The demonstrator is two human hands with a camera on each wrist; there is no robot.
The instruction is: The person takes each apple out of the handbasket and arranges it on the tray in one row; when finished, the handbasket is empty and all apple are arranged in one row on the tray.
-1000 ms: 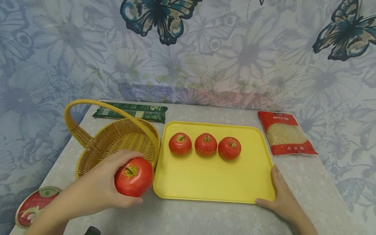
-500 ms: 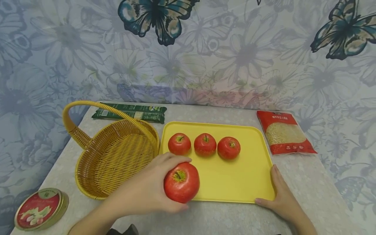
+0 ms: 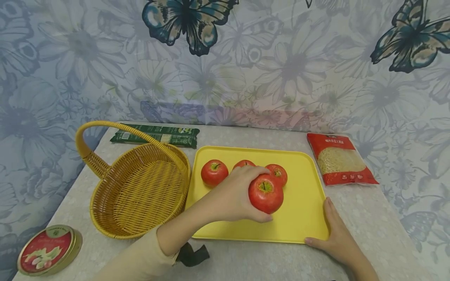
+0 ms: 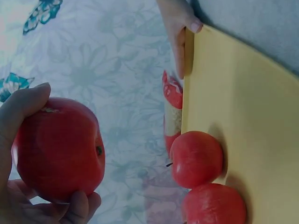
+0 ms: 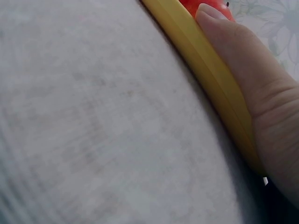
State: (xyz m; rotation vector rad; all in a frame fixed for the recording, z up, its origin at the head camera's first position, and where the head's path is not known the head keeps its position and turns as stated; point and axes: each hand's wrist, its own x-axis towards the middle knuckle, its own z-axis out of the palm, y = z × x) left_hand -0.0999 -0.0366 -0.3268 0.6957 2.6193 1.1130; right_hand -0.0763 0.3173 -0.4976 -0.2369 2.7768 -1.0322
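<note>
In the head view, my left hand (image 3: 235, 197) grips a red apple (image 3: 266, 194) above the yellow tray (image 3: 228, 230), fingers and thumb curled round its sides. That held apple (image 4: 60, 149) fills the left of the left wrist view, apart from the others. On the tray sit three more red apples in a row: a left apple (image 3: 214, 172), a middle apple (image 3: 243, 164) mostly hidden behind my left hand, and a right apple (image 3: 279, 173) partly covered by the held one. My right hand (image 3: 335, 236) holds the tray's near right corner, thumb (image 5: 233, 51) along the front rim.
Left of the tray stands a yellow wicker basket (image 3: 102, 199) with a tall handle, nothing inside. A round red-topped tin (image 3: 49, 249) sits at the front left. Behind the basket lies a green packet (image 3: 168, 134); a red bag of pale dry food (image 3: 341, 160) lies at the right.
My left hand has carried the apple rightward from in front of the basket to over the tray's middle. My right hand and the three apples on the tray have stayed put.
</note>
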